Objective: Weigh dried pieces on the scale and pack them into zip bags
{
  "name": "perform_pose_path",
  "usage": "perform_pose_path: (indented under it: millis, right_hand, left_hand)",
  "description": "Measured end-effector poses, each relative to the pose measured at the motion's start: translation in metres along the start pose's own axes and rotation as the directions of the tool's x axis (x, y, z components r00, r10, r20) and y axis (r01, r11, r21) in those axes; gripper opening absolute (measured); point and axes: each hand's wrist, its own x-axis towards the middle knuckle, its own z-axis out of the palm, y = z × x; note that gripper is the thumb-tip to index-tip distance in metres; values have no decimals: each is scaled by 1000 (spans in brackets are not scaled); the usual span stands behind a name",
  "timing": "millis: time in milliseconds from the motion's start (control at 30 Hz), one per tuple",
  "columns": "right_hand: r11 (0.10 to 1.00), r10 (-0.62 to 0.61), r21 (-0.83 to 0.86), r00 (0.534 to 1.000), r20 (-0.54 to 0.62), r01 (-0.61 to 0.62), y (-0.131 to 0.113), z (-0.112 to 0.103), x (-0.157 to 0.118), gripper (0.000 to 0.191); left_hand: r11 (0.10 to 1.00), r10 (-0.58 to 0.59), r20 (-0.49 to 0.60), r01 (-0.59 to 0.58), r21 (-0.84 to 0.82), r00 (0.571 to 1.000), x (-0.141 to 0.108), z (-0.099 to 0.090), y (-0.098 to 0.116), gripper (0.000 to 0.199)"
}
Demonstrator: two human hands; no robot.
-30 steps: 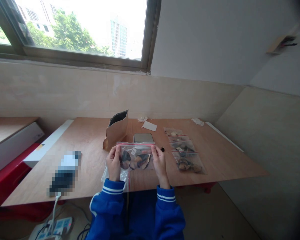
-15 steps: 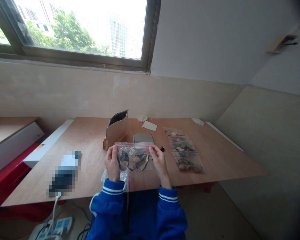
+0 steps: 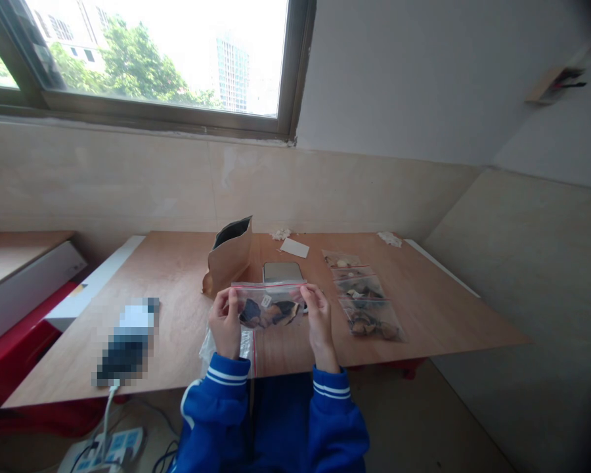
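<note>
A clear zip bag [image 3: 270, 314] with dark and tan dried pieces and a small white label hangs between my hands, above the table's front part. My left hand [image 3: 225, 320] pinches its upper left corner; my right hand [image 3: 319, 323] pinches the upper right corner. The red zip line runs along the top. Just behind the bag lies a flat scale-like device [image 3: 282, 271], partly covered. Under and beside my left wrist are more clear plastic bags [image 3: 246, 345]. An open brown paper bag [image 3: 230, 256] stands behind my left hand.
Several filled zip bags [image 3: 372, 320] lie in an overlapping column on the right. A white card [image 3: 294, 247] and white crumpled bits [image 3: 280, 234] are at the back. A blurred phone-like object [image 3: 125, 341] with a cable lies left, above a power strip [image 3: 123, 447].
The held bag has shifted slightly right and its lower part has swung up, so it looks shorter. Both hands moved a little to the right, still pinching it.
</note>
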Motion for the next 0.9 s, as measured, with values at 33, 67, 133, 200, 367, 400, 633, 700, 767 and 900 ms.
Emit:
perform_pose_path:
  millis: [33, 67, 133, 200, 367, 400, 633, 700, 767, 900]
  right_hand:
    - [1000, 4, -1, 1000, 1, -4, -1, 0, -1, 29]
    - [1000, 6, -3, 1000, -1, -6, -1, 0, -1, 29]
    - [1000, 4, -6, 1000, -12, -4, -3, 1, -2, 27]
    - [1000, -10, -1, 1000, -25, 10, -4, 3, -3, 26]
    - [999, -27, 33, 999, -41, 28, -2, 11, -3, 30]
    - [999, -17, 44, 999, -49, 19, -1, 12, -2, 31]
    - [997, 36, 79, 995, -98, -28, 7, 13, 0, 41]
    - [997, 26, 73, 994, -103, -19, 7, 12, 0, 42]
    - [998, 14, 59, 994, -111, -8, 7, 10, 0, 42]
    - [1000, -18, 21, 990, -139, 21, 8, 8, 0, 40]
  left_hand:
    - [1000, 10, -10, -10, 12, 1000, 0, 0, 0, 37]
    - [1000, 18, -14, -18, 21, 1000, 0, 0, -1, 37]
    - [999, 30, -16, -30, 26, 999, 0, 0, -2, 38]
    - [999, 30, -15, -30, 16, 999, 1, -1, -2, 38]
    - [1000, -10, -21, 10, -28, 1000, 2, -2, -4, 38]
    - [999, -17, -16, 16, -34, 1000, 2, -2, -5, 39]
    - [990, -101, 118, 111, -85, 988, 7, -4, -9, 39]
    - [986, -114, 142, 129, -103, 983, 7, -4, -8, 37]
    - [984, -121, 158, 140, -113, 980, 6, -4, -6, 36]
    - [980, -123, 176, 148, -135, 977, 6, -4, -5, 35]
